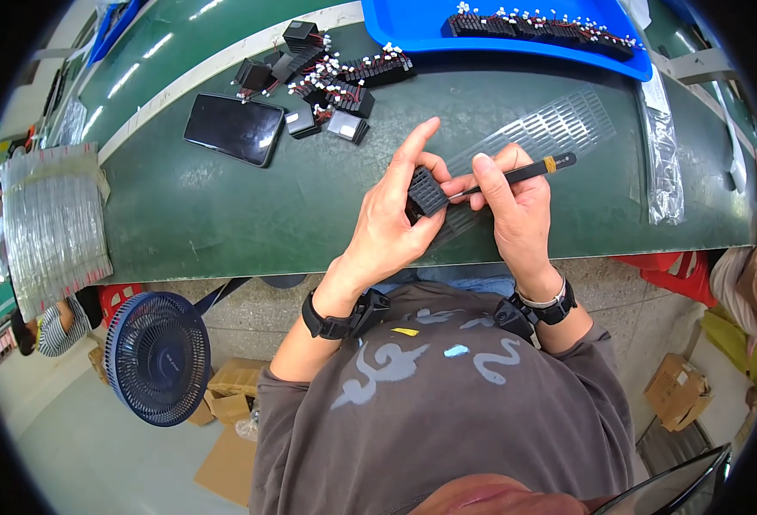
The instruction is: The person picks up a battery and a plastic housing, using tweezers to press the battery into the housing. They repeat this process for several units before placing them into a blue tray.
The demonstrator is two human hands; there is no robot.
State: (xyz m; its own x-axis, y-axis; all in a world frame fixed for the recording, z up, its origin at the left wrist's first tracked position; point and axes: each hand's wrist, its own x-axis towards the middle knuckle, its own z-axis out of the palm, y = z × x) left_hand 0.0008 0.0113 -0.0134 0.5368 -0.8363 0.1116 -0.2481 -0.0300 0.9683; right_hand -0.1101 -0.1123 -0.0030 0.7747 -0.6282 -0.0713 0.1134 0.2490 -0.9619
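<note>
My left hand grips a small black block with a gridded face, its index finger pointing up past it. Slim black tweezers with a yellow-brown band are in my right hand, pinched between thumb and fingers. Their fine tip reaches the block's right side; I cannot tell what it touches there. Farther off and to the left lies a pile of black blocks with red and black wires and white connectors.
A black phone lies left of the pile. Across the far side is a blue tray with a row of wired black parts. A clear slotted plastic sheet lies beyond my right hand. Plastic-wrapped strips overhang the left edge, near a fan.
</note>
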